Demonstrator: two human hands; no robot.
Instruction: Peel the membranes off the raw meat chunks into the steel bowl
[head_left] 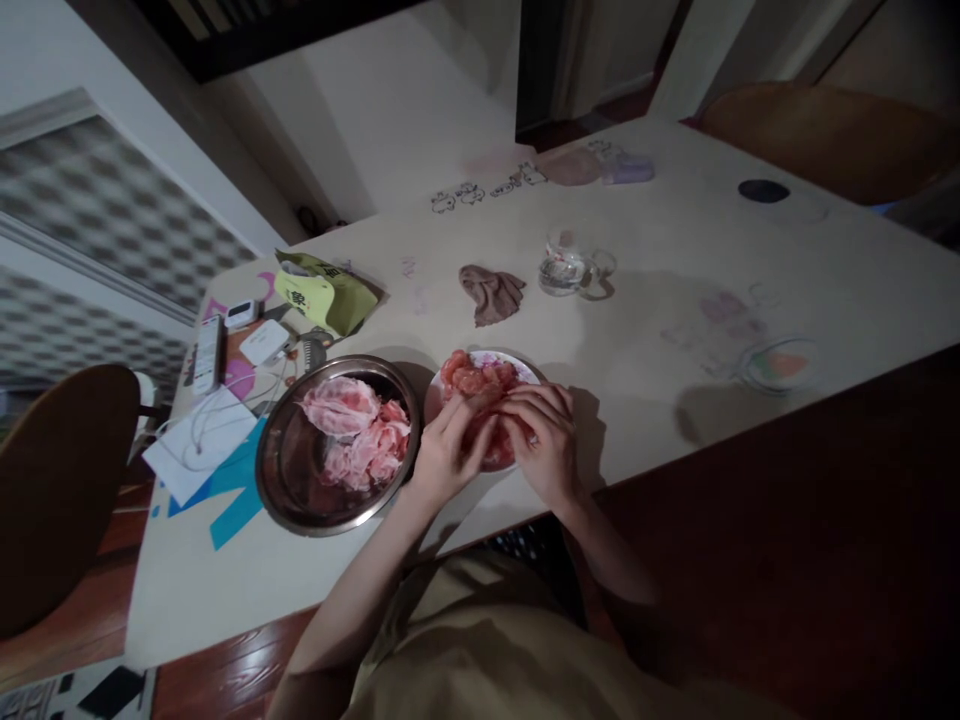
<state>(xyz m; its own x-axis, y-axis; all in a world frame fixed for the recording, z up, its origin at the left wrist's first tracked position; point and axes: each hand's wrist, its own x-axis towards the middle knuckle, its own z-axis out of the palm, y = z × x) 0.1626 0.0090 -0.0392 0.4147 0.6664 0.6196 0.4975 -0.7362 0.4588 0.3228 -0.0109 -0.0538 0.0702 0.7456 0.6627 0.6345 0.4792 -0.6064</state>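
Both of my hands meet over a small patterned plate heaped with reddish pomelo flesh. My left hand is closed, thumb and fingers pinching a piece of pomelo above the near part of the plate. From the other side, my right hand is curled with its fingertips on the same piece. The fingers cover most of that piece. Just left of my left hand stands a steel bowl holding pale pink pomelo peel and membrane.
Beyond the plate lie a crumpled brown cloth and a glass mug of clear liquid. A green pouch, a power strip, a white adapter and cables sit left. The table's near edge runs close to my body.
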